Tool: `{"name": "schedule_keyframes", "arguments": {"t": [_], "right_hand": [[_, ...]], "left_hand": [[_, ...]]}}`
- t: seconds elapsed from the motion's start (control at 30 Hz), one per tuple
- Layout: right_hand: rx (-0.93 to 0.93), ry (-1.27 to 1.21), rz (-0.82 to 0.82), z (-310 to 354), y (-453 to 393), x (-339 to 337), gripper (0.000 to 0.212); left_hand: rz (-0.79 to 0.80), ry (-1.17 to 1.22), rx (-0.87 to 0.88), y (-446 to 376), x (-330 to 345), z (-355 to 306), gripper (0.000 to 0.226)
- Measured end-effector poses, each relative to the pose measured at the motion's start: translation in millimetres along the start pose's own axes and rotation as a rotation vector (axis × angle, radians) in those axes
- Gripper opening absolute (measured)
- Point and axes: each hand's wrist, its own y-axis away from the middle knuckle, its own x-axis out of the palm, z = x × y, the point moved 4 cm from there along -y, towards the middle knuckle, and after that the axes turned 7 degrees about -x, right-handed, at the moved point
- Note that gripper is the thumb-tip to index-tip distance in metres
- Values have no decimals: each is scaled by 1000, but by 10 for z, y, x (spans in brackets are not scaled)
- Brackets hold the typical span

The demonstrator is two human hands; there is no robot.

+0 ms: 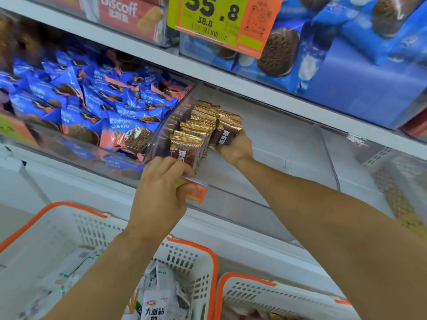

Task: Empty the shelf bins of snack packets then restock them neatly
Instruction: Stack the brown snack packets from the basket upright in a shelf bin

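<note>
While our right hand (234,150) reaches into the clear bin (265,199), its fingers curl round a small stack of brown-and-gold packets (227,130), held just right of the row. Our left hand (161,181) sits at the bin's front lip, fingers curled on the front packet (186,148) of that row, thumb below on the rim by an orange price tag (197,192). Row of packets stands upright against the bin's left wall. Neighbour bin to the left holds blue biscuit packets (92,107). Two white baskets (191,257) with orange rims sit below our arms.
</note>
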Motion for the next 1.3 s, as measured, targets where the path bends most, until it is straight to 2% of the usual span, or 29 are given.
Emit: {"name": "schedule_keyframes", "arguments": {"t": [0.17,0.47,0.67,0.83,1.0,1.13,1.2,1.3], "right_hand": [[18,-112,-16,35,21,-29,56],[-55,37,9,70,-28,-136,47],[-62,172,36,81,-90,-163,50],[8,49,100,35,-86,-57,59],[56,37,108,24,-71,-106,63],[96,124,178,177,140,-408,79],[19,212,173,321,367,-678,72],[-301,146,31,499,1064,-1119,32]], "left_hand": [[-9,2,-8,-2,7,-18,36],[4,-9,-16,-11,19,4,38],[17,8,-20,-13,5,-6,38],[22,8,-24,-16,4,-8,38],[5,16,-22,-17,6,-4,37],[1,19,-8,-38,-9,-5,34],[25,10,-10,-46,-24,-13,35],[62,-33,-21,-62,-109,-111,34]]}}
